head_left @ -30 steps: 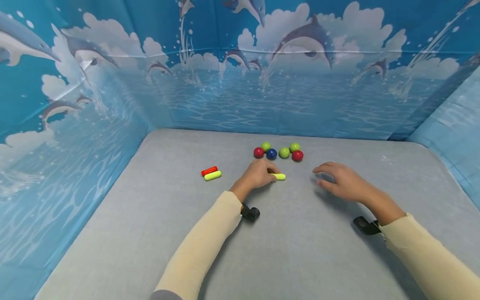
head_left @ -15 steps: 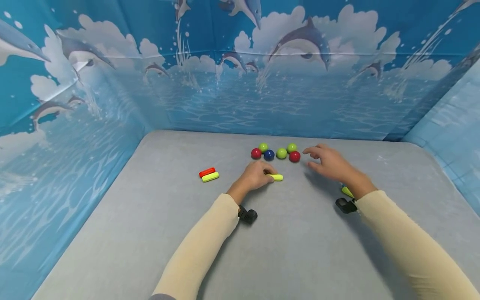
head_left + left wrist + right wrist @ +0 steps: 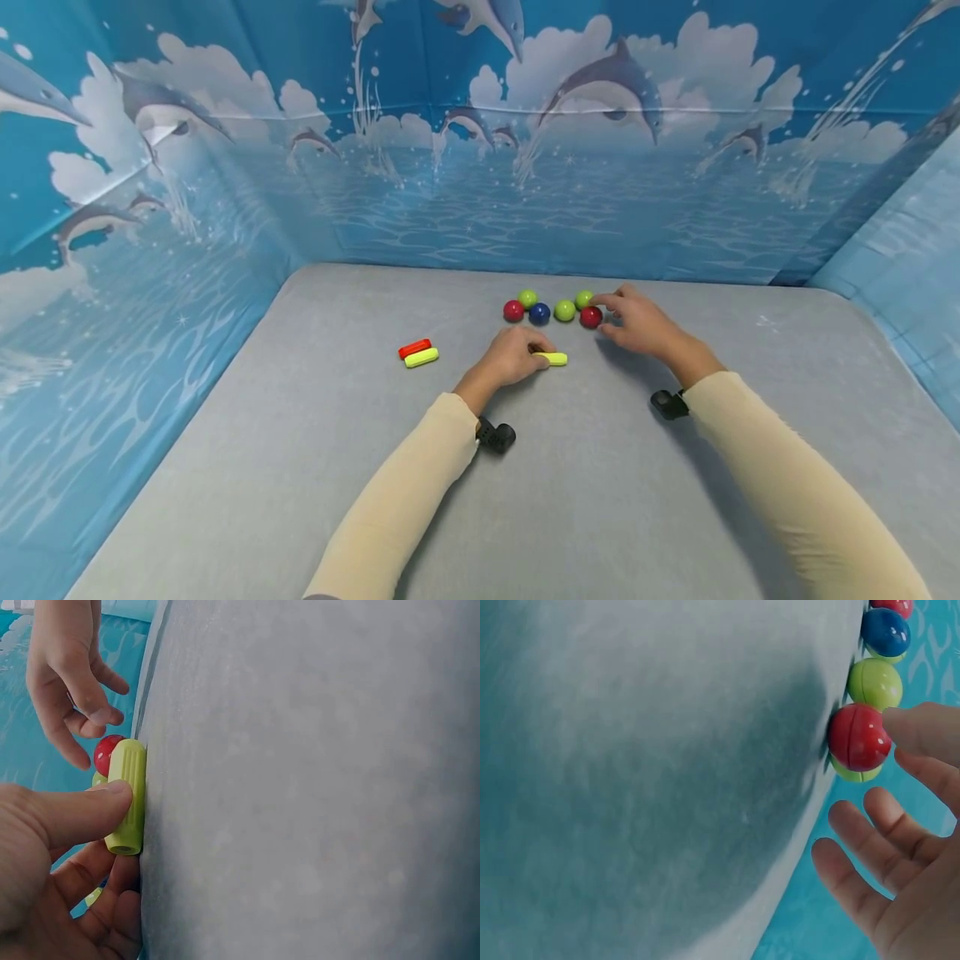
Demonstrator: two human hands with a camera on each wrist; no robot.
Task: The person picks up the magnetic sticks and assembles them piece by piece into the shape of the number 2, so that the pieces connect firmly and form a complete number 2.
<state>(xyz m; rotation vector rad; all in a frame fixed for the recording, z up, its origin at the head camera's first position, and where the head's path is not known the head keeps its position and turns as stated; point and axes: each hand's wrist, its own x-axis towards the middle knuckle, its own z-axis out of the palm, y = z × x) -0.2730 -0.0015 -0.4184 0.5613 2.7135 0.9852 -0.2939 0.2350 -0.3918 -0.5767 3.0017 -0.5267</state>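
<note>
My left hand pinches a short yellow-green grooved cylinder on the table. The left wrist view shows my thumb lying along the ridged cylinder, with the other fingers behind it. My right hand reaches to the right end of the row of balls. Its fingers are parted at a glossy red ball. In the right wrist view the thumb tip overlaps the edge of the red ball, while the other fingers are spread and hold nothing. A green ball sits just left of that red one.
Another green ball is behind the red one. Further left are a blue ball, a second red ball and a green ball. A red cylinder and a yellow one lie side by side on the grey table.
My right hand has moved left and farther back, up to the red ball. My left hand keeps its pinch on the cylinder and has stayed in place.
</note>
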